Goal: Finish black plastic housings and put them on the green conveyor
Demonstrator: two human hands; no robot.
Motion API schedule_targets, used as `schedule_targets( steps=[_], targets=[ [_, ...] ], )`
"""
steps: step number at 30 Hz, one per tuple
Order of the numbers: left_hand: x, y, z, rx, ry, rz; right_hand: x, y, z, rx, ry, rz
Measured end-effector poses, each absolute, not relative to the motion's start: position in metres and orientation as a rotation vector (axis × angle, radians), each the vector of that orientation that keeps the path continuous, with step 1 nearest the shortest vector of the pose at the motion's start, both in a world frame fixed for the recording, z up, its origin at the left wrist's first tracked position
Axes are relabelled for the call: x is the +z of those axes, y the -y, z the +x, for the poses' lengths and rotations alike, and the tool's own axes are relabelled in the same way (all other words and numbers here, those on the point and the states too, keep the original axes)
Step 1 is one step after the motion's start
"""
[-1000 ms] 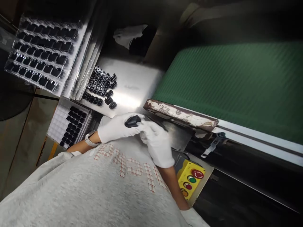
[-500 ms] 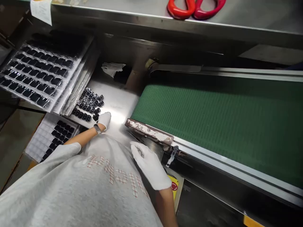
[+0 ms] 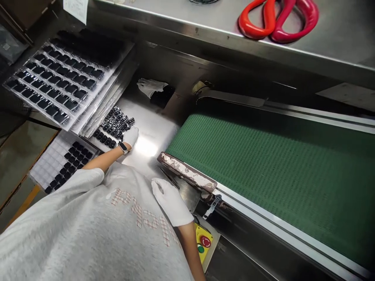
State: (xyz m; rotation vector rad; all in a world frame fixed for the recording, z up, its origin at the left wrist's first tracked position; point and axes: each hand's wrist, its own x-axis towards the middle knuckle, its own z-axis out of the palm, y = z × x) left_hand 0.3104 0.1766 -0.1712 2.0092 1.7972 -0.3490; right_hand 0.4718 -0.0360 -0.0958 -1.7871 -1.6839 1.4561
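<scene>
My left hand (image 3: 131, 135), in a white glove, is at the right edge of a group of small glossy black parts (image 3: 110, 124) laid in rows on the steel table (image 3: 146, 117). Its fingers are curled down against the nearest parts; what they hold, if anything, is hidden. Close to my body, left of the belt's near corner, is my gloved right hand (image 3: 171, 201). Thumb and fingers bend together into a loop, and I cannot make out anything between them.
Stacked clear trays of black pieces (image 3: 55, 82) stand at the left, with a part-filled tray (image 3: 52, 160) lower down. A green conveyor belt (image 3: 263, 164) runs off right. A white glove (image 3: 150, 86) lies behind. Red-handled scissors (image 3: 258, 21) rest on the shelf; a yellow button box (image 3: 203, 242) sits below.
My left hand has moved up along the right edge of the black parts. My right hand has shifted slightly left, toward my body. The camera view has also shifted.
</scene>
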Motion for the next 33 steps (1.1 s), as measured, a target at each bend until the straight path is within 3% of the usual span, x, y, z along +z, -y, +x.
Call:
schedule_targets(
  steps=[5, 12, 24, 33],
  targets=[
    [-0.16, -0.163, 0.268, -0.312, -1.781, 2.093, -0.104, 0.037, 0.47, 1.45, 1.712, -1.819],
    [-0.153, -0.133, 0.206, -0.526, -1.547, 2.228, -0.114, 0.025, 0.458, 1.487, 1.812, -1.819],
    [-0.169, -0.135, 0.228, -0.924, -1.701, 2.191, -0.118, 0.012, 0.454, 1.527, 2.004, -1.839],
    [-0.178, -0.133, 0.227, -0.8, -1.5, 2.428, -0.168, -0.07, 0.401, 1.228, 2.374, -1.807]
  ],
)
